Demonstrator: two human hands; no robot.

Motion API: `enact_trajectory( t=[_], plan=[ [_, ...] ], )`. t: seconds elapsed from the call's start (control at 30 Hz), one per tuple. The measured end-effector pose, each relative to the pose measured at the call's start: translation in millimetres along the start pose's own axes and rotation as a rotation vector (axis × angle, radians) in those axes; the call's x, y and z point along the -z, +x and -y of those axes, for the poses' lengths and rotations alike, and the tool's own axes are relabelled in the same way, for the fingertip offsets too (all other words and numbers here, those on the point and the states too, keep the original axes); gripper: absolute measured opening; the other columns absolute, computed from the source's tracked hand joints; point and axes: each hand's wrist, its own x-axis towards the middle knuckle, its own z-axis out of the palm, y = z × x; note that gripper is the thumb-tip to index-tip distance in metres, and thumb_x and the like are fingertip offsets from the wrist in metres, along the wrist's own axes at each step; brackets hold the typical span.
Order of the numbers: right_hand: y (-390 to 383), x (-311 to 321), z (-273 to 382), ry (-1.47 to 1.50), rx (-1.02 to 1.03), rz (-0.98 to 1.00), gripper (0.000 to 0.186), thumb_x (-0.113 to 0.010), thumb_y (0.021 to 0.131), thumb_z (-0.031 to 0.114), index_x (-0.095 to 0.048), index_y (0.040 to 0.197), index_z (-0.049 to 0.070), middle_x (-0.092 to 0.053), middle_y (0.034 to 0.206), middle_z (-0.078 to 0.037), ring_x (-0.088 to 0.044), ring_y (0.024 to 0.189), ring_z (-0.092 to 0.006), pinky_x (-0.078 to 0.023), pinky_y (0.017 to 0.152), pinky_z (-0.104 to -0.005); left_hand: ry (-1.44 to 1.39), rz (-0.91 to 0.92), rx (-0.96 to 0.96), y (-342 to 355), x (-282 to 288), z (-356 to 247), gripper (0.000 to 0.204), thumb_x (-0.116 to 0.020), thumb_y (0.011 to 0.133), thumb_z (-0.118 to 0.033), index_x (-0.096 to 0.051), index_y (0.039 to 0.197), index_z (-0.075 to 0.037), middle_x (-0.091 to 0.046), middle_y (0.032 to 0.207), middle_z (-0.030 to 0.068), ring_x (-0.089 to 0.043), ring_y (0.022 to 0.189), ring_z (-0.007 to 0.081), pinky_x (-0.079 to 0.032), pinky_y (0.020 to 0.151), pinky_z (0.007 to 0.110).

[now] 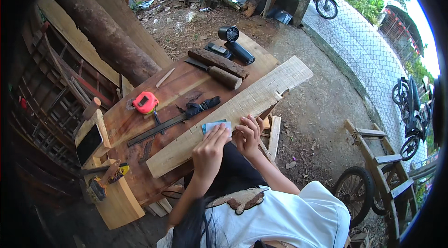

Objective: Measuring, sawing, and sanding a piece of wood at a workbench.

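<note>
On a long pale plank (261, 87) lying across the wooden table (133, 129), my left hand (210, 150) has its fingers together, pressed on a small light-blue and white packet or card (209, 126). Just right of it, my right hand (247, 136) rests at the plank's edge, fingers loosely curled and slightly apart, with nothing visible held. Beyond the plank lie a long metal tool (158, 127) with a dark bundle, a red tape measure (144, 102), a pointed stick (164, 77), a wooden-handled blade (224, 77), a dark bark strip (205, 56) and a black handheld fan (240, 53).
A phone (88, 144) leans on a wooden stand at left, near a yellow-black tool (98, 186). Logs and boards (102, 47) stand at the upper left. At right are a dirt path (308, 103), wire fence (359, 47), wheeled cart (352, 192) and parked motorbikes (410, 103).
</note>
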Motion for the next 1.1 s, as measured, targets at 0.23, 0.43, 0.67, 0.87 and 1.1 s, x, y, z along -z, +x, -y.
enact_trajectory(
  t=[0.23,0.43,0.67,0.87,1.1],
  plan=[
    [-5,4,-3,-0.003,0.023,-0.013,0.032,-0.06,0.076,0.003,-0.059,0.105,0.015,-0.057,0.12,-0.007,-0.046,0.124,-0.026,-0.024,0.107,-0.048,0.093,-0.125,0.354,-71,75,40,0.021,-0.066,0.079,-0.004,-0.068,0.1,-0.005,-0.068,0.106,0.0091,-0.065,0.102,0.0231,-0.052,0.089,0.037],
    [-6,-2,0,-0.001,0.025,-0.017,0.03,-0.059,0.077,0.004,-0.057,0.104,0.015,-0.057,0.12,-0.007,-0.045,0.124,-0.026,-0.025,0.107,-0.0485,0.152,-0.067,0.171,-33,38,7,0.021,-0.066,0.081,-0.006,-0.068,0.102,-0.007,-0.068,0.108,0.008,-0.065,0.102,0.0216,-0.051,0.089,0.034],
    [-2,-4,2,0.009,0.031,-0.026,0.03,-0.058,0.077,0.003,-0.057,0.104,0.015,-0.056,0.12,-0.007,-0.046,0.124,-0.026,-0.023,0.108,-0.0494,0.08,-0.036,0.048,-10,8,-5,0.024,-0.068,0.079,-0.01,-0.066,0.103,-0.007,-0.067,0.109,0.0078,-0.064,0.103,0.0231,-0.052,0.087,0.034],
    [-4,0,-6,-0.012,0.032,-0.015,0.03,-0.057,0.078,0.004,-0.056,0.105,0.015,-0.056,0.12,-0.007,-0.045,0.124,-0.0265,-0.023,0.108,-0.0497,0.265,-0.165,0.296,-69,77,33,0.024,-0.065,0.076,0.007,-0.068,0.096,-0.005,-0.069,0.101,0.0086,-0.067,0.098,0.0228,-0.054,0.082,0.033],
    [-6,-5,-3,-0.005,0.012,-0.038,0.031,-0.057,0.076,0.004,-0.056,0.105,0.015,-0.056,0.121,-0.008,-0.044,0.125,-0.0268,-0.021,0.109,-0.049,0.155,-0.168,0.125,-28,20,-1,0.024,-0.071,0.076,-0.003,-0.067,0.099,-0.007,-0.069,0.103,0.0083,-0.067,0.096,0.0222,-0.053,0.083,0.033]
  ],
)
